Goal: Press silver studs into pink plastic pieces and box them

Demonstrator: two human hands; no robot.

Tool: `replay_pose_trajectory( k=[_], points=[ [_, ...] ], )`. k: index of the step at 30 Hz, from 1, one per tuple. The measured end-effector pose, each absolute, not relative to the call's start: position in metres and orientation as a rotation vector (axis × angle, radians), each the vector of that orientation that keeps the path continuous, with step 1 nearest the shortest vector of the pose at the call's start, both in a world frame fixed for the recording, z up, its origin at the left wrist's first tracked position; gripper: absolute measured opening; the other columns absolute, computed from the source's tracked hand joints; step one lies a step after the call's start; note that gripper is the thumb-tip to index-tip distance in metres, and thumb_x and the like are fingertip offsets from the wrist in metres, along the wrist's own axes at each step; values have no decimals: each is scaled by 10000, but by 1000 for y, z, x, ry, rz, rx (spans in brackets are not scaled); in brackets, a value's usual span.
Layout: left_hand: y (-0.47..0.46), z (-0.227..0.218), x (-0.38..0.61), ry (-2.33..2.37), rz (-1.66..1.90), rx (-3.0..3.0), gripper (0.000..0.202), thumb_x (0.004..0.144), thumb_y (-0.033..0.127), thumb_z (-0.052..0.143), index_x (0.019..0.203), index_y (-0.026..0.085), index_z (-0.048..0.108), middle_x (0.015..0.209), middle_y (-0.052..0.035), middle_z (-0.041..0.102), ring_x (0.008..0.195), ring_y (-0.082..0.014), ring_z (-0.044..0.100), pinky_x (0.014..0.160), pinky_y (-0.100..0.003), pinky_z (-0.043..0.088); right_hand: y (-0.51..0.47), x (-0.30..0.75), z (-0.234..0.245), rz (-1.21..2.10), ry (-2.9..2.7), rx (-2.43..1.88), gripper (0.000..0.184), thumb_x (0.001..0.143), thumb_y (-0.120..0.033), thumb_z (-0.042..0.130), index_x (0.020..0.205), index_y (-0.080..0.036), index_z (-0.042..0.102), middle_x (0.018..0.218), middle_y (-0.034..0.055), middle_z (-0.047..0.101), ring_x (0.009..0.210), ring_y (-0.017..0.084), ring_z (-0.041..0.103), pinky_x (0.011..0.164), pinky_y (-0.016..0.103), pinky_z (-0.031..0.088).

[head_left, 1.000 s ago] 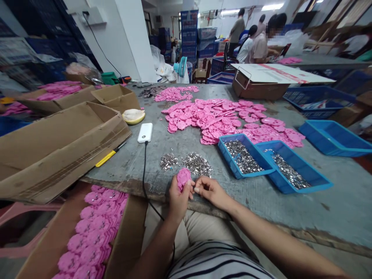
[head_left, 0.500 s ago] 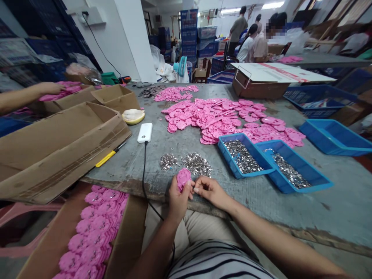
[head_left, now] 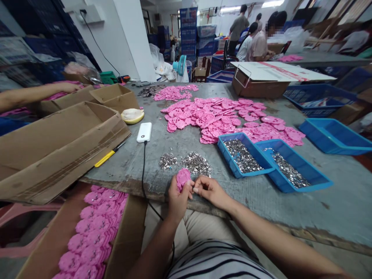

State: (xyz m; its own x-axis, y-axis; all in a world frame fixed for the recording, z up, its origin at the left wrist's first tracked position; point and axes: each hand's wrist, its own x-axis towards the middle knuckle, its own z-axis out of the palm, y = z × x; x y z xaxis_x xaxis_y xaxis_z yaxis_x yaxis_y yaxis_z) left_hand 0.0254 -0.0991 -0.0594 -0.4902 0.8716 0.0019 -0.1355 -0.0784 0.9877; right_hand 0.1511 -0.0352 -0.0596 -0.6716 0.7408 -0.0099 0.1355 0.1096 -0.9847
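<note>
My left hand (head_left: 178, 198) is closed around a pink plastic piece (head_left: 183, 178), held upright at the near edge of the grey table (head_left: 334, 197). Close beside it, my right hand (head_left: 209, 190) has its fingertips pinched together against the pink piece; what they pinch is too small to make out. Just beyond both hands lie two small heaps of shiny metal bits (head_left: 197, 163). A large spread of loose pink pieces (head_left: 221, 118) covers the table's middle.
Two blue trays of metal bits (head_left: 243, 155) (head_left: 292, 166) sit right of my hands. A white power bank (head_left: 144, 132) with its cable, a yellow knife (head_left: 106, 158), cardboard boxes (head_left: 58, 143), and a box of stacked pink pieces (head_left: 93, 228) are at left. Another person's arm (head_left: 35, 93) reaches in far left.
My hands have stayed almost still on the pink piece. Another person's arm came into view at the far left and reached over the far cardboard box.
</note>
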Motion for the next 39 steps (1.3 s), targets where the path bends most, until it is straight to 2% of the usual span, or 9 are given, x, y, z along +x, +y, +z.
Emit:
replay_pose_trajectory(
  k=[39],
  points=[
    [-101,-59,25,1440,1668,852,246,732,386,646,805,172,549,660,9,662,418,-59,500,433,-179,425,-36,150,-58,1611,-1879,-836,469,740,-620,650,627,-185,512,586,-45,421,564,99,360,543,244,300]
  ],
)
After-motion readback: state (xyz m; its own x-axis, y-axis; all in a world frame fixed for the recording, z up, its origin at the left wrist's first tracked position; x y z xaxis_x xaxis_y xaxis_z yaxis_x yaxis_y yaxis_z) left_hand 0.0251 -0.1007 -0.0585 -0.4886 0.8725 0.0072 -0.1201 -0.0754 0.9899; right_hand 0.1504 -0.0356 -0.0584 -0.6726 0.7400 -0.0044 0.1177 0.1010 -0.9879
